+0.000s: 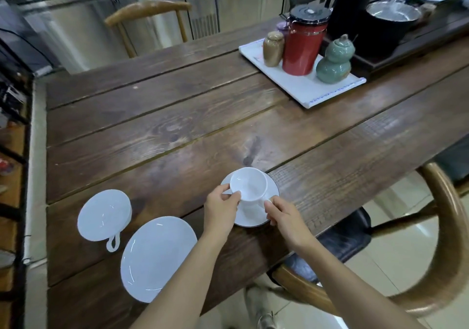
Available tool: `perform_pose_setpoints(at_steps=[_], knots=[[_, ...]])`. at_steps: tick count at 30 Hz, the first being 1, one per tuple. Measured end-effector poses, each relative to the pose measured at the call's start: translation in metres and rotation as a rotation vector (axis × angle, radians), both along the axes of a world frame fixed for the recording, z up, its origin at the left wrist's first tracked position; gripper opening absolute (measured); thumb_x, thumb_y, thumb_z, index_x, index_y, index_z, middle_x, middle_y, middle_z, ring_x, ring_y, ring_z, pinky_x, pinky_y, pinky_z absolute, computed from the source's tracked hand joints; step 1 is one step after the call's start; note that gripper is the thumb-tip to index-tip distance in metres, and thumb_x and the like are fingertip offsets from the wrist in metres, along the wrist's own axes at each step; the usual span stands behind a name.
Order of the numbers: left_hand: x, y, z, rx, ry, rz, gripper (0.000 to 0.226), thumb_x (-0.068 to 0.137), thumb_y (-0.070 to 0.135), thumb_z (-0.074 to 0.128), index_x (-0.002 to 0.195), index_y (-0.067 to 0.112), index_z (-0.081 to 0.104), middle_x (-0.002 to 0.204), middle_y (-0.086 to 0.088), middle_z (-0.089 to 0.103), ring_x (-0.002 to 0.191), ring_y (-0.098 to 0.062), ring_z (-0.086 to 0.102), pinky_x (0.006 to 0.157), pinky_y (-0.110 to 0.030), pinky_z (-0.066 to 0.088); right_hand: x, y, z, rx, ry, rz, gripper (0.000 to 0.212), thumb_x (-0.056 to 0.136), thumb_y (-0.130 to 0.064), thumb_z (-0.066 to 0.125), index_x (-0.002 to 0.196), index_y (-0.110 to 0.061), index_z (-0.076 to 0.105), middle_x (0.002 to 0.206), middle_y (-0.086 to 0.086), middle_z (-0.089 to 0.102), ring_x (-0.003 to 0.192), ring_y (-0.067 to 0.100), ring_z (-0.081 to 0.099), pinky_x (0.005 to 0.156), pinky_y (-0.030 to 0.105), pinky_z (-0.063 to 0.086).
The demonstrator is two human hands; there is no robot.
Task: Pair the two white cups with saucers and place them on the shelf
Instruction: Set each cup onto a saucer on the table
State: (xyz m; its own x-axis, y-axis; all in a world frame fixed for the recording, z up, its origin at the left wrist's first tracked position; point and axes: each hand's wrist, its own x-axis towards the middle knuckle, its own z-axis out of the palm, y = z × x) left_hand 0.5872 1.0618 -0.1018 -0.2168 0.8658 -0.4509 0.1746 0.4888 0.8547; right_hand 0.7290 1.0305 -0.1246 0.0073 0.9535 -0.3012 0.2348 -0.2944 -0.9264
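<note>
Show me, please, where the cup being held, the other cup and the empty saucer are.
held cup (250, 185): head view, on its inner bowl.
other cup (102, 214): head view, on its inside.
empty saucer (157, 257): head view, on its centre.

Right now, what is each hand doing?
Left hand: closed, pinching the cup at its rim.
Right hand: closed, gripping the cup's handle side.
</note>
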Motion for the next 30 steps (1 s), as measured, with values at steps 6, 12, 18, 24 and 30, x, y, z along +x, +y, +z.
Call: perform_pose_setpoints(at_steps=[6, 12, 18, 24, 30], knots=[[-0.001, -0.003, -0.006, -0.023, 0.018, -0.011, 0.036, 0.086, 0.018, 0.059, 0.121, 0.014, 0.061, 0.085, 0.002, 0.066, 0.091, -0.024, 0.067, 0.09, -0.043, 0.054, 0.001, -0.004, -0.003, -0.01, -0.111, 0.036, 0.032, 0.097, -0.027, 0.045, 0.073, -0.007, 0.051, 0.069, 0.001, 0.049, 0.064, 0.011, 0.043, 0.066, 0.028, 0.035], [-0.004, -0.001, -0.007, -0.023, 0.019, -0.065, 0.037, 0.088, 0.022, 0.059, 0.124, 0.017, 0.058, 0.095, 0.003, 0.065, 0.098, -0.022, 0.064, 0.093, -0.042, 0.053, 0.003, -0.004, -0.004, 0.016, -0.269, 0.05, 0.036, 0.093, -0.035, 0.048, 0.081, -0.002, 0.057, 0.065, -0.002, 0.047, 0.062, 0.011, 0.043, 0.061, 0.028, 0.034], [-0.028, 0.003, 0.004, 0.031, 0.091, -0.079, 0.036, 0.088, 0.029, 0.059, 0.121, 0.016, 0.058, 0.103, 0.001, 0.063, 0.101, -0.023, 0.063, 0.095, -0.044, 0.051, 0.006, 0.007, 0.014, 0.123, -0.432, -0.176, 0.027, 0.091, -0.039, 0.052, 0.094, -0.014, 0.063, 0.061, -0.005, 0.052, 0.064, 0.018, 0.053, 0.067, 0.037, 0.043], [-0.095, -0.003, 0.026, 0.199, 0.239, 0.146, 0.014, 0.093, 0.023, 0.052, 0.101, 0.02, 0.062, 0.092, 0.001, 0.065, 0.094, -0.021, 0.065, 0.087, -0.039, 0.055, -0.048, 0.043, 0.044, 0.264, -0.345, -0.088, 0.022, 0.093, -0.028, 0.052, 0.098, -0.01, 0.062, 0.058, -0.007, 0.049, 0.058, 0.014, 0.047, 0.062, 0.03, 0.038], [-0.176, -0.032, 0.038, 0.285, 0.5, 0.48, 0.02, 0.093, 0.015, 0.051, 0.103, 0.007, 0.065, 0.099, -0.005, 0.065, 0.095, -0.021, 0.055, 0.079, -0.029, 0.044, -0.147, 0.055, 0.049, 0.196, -0.172, 0.299, 0.025, 0.092, -0.035, 0.052, 0.098, -0.012, 0.061, 0.078, -0.003, 0.059, 0.075, 0.014, 0.053, 0.071, 0.026, 0.043]])
